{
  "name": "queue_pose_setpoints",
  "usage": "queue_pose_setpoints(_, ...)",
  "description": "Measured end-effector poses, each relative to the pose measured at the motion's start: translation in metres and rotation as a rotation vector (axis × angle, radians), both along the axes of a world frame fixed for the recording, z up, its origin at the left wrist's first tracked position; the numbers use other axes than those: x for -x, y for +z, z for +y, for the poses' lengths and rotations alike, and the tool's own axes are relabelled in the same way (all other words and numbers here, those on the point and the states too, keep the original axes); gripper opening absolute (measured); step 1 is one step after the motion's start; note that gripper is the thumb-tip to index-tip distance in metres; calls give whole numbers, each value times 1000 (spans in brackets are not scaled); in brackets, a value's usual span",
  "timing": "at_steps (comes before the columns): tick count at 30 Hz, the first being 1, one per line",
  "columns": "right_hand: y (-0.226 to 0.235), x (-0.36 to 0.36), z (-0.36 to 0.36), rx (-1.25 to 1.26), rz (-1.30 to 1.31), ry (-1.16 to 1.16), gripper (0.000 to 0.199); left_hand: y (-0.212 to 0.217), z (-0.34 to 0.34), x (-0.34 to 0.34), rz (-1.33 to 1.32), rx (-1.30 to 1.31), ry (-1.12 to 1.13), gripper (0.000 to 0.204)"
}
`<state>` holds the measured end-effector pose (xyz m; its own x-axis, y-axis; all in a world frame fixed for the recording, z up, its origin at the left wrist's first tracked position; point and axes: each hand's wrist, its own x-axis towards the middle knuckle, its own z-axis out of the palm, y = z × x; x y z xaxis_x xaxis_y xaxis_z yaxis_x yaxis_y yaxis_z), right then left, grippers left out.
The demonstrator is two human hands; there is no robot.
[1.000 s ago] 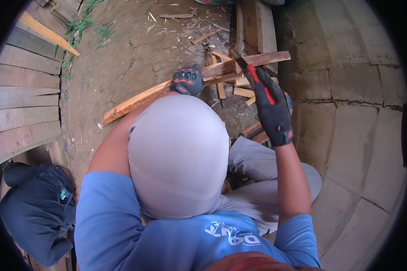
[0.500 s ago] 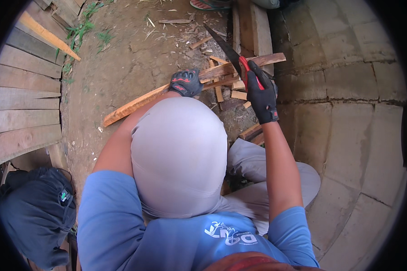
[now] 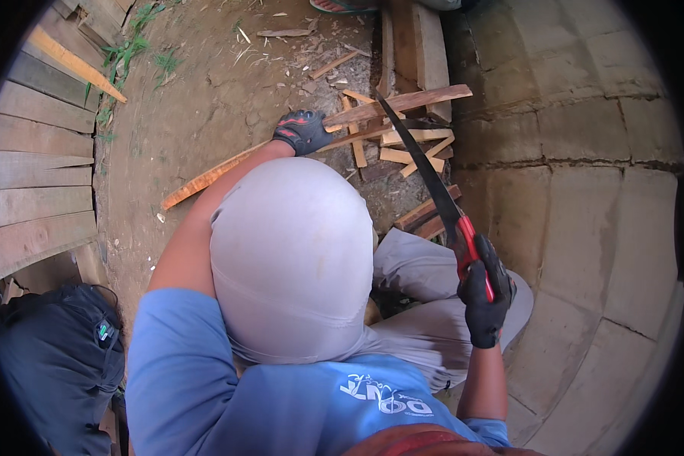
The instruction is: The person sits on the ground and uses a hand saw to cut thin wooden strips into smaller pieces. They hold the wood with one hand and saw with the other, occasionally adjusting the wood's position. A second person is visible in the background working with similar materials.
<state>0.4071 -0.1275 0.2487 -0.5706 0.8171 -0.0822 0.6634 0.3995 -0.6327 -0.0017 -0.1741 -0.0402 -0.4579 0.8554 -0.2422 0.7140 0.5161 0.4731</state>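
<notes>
Handsaw (image 3: 435, 185) rests in the right hand (image 3: 486, 299), itself inside a black glove (image 3: 482, 325).

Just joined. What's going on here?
A person's gloved right hand holds a red-handled saw, its blade crossing a plank in the picture; contact is unclear. The gloved left hand is at the plank's left end, grip hard to judge. Wood scraps lie nearby.

The left arm (image 3: 209, 220) stretches forward around the outer side of the raised left knee (image 3: 292, 258), its gloved left hand (image 3: 302, 131) back-up, fingers bent. The right forearm (image 3: 485, 384) lies close to the torso, the gloved right hand (image 3: 486, 296) tightly curled near the ground's (image 3: 205, 99) right edge.
</notes>
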Motion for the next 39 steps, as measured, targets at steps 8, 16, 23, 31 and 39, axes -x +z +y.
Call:
queue_pose_setpoints(8,-32,32,22,-130,103,141,36,-6,4,6,-21,-17,-27,51)
queue_pose_setpoints(16,-130,187,88,-85,305,121,40,12,10,10,-133,68,-90,52)
queue_pose_setpoints(23,-143,211,104,8,368,124,38,8,1,19,-220,28,-110,60)
queue_pose_setpoints(31,-151,207,101,-100,389,163,36,15,23,-51,334,-364,48,57)
queue_pose_setpoints(39,-148,203,97,-82,366,125,37,-6,48,-40,299,-333,56,19)
